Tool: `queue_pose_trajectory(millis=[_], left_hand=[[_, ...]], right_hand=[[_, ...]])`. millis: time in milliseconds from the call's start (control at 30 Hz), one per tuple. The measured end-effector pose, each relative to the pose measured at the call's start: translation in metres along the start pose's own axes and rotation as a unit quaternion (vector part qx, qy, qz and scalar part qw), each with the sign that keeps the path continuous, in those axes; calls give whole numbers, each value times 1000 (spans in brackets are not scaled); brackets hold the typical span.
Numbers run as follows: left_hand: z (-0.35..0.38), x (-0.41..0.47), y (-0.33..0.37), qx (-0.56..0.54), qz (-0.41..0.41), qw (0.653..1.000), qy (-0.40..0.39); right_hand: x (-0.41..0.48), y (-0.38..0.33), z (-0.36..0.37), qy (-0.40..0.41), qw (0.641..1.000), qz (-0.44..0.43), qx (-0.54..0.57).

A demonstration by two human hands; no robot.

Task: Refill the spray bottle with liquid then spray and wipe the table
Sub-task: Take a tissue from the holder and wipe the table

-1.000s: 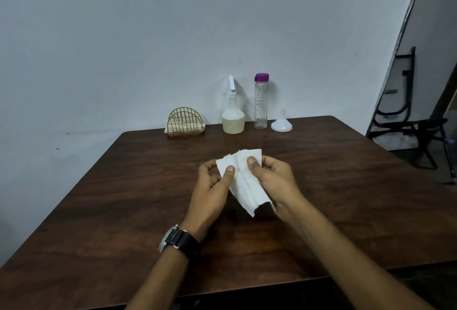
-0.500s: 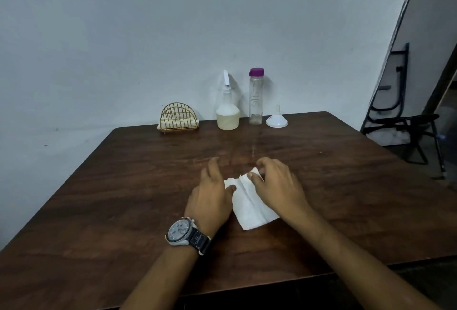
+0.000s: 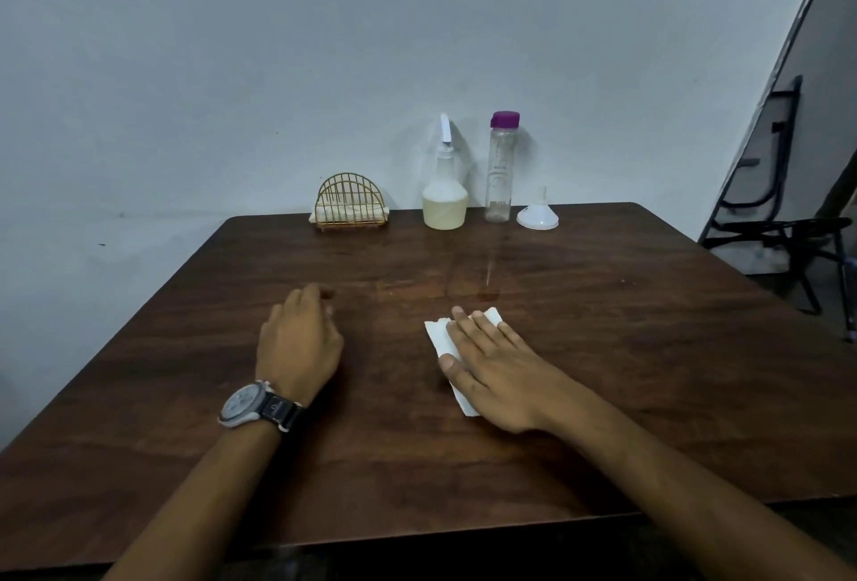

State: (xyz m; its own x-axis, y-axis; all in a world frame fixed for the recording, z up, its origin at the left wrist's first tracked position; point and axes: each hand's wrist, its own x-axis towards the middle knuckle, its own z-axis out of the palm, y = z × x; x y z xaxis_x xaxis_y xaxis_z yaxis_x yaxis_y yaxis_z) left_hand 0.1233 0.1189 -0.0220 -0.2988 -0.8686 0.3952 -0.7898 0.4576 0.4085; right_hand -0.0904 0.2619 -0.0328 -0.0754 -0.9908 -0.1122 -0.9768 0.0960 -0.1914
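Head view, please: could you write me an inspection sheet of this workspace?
Surface: dark wooden table, wet streak beyond the tissue.
Job's things: spray bottle part full of pale liquid, clear bottle with purple cap and white funnel, spout up, in a row at the far edge; tissue flat under the right hand.
Clutter: wire napkin holder, far edge.
Hands: right hand flat, pressing the tissue; left hand resting on the table, holding nothing, watch on its wrist.
Cables: nothing seen.
Surroundings: plain wall; black chair at right.
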Motion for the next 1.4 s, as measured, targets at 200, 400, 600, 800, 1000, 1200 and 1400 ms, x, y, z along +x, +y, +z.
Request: queue_pose_trajectory(millis=[200,400,600,800,1000,1200,1400], left_hand=[[9,13,-23,-116,-9,992,44],[20,24,-15,-146,23,987,69],[18,23,-20,-142,40,987,64],[20,20,-15,-137,61,988,34],[22,24,-16,-179,22,980,82],[20,24,-22,-198,-33,974,102],[21,25,-21,-219,-34,971,86]], right_hand=[[33,-52,6,-22,999,-49,-6],[101,-83,9,6,999,-43,28],[148,-58,-3,12,1000,-10,21],[94,-22,-8,10,999,31,36],[66,-72,8,-5,1000,-18,16],[166,-45,-15,-17,1000,-10,-22],[105,22,-23,-13,995,99,16]])
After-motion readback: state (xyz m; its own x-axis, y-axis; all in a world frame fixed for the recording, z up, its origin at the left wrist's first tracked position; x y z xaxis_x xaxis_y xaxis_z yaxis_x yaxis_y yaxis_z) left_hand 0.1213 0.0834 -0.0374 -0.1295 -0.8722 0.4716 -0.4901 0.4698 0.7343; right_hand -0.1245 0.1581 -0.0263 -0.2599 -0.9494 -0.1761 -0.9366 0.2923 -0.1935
